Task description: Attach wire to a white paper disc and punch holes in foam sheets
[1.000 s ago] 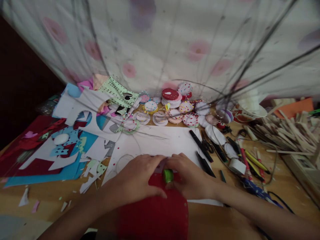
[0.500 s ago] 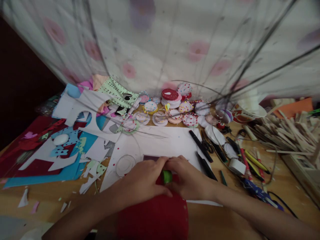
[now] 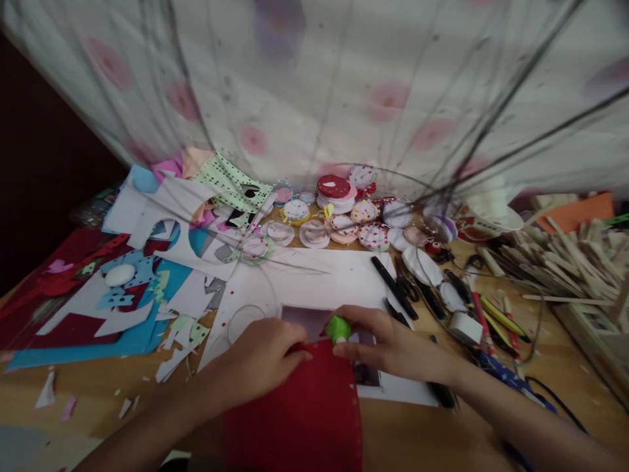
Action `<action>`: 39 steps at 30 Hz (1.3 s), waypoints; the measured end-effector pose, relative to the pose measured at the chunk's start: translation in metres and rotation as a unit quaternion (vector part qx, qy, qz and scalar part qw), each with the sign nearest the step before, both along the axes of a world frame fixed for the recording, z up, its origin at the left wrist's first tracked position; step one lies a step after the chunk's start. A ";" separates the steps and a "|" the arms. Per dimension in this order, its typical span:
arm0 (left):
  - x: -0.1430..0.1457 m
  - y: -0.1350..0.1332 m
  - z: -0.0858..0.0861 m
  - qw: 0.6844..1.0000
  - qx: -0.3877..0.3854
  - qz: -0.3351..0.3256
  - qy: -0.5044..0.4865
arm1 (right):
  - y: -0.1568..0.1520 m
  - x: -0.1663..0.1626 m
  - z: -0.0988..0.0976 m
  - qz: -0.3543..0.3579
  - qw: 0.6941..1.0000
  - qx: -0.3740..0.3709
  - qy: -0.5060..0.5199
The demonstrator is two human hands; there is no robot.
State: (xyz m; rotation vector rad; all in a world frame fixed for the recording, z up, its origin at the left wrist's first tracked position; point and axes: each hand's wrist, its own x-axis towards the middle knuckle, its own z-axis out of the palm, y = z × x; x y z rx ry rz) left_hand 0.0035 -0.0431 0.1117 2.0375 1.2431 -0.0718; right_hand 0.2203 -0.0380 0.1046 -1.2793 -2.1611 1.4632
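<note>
My left hand [image 3: 268,351] pinches the top edge of a red sheet [image 3: 302,419] between thumb and fingers. Small holes or marks run along the right edge of this sheet. In my right hand [image 3: 388,341] is a small green craft punch [image 3: 338,329], placed at the sheet's top right corner. Whether the sheet's edge sits inside the punch I cannot tell. Beneath both hands lies a dark, framed picture or print [image 3: 307,316], partly covered, on a large white sheet of paper [image 3: 289,275].
Paper scraps and coloured sheets [image 3: 162,328] pile up on the left. Several small round decorated pieces [image 3: 314,231] line the back. On the right are a black marker [image 3: 394,287], scissors [image 3: 407,280], a white block [image 3: 466,328], a patterned cup [image 3: 484,226] and wooden sticks [image 3: 570,262].
My hands have moved apart, the left one leftward and the right one rightward. The green punch shows more fully now, and more of the framed picture is uncovered.
</note>
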 end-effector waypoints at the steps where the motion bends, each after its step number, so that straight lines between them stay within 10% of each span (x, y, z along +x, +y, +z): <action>1: 0.001 0.000 0.001 1.000 -0.004 0.003 -0.001 | 0.000 -0.001 0.002 0.004 1.000 0.011 0.007; 25: 0.001 0.001 0.003 1.000 0.015 0.008 -0.019 | 0.005 -0.007 0.008 0.072 0.994 0.058 -0.057; 32: -0.013 -0.018 -0.005 0.978 0.000 0.155 -0.138 | -0.015 0.008 0.005 -0.074 0.994 -0.012 0.083; 39: -0.005 -0.060 -0.027 0.926 -0.020 0.293 -0.237 | -0.065 0.025 -0.006 -0.136 0.989 0.050 -0.024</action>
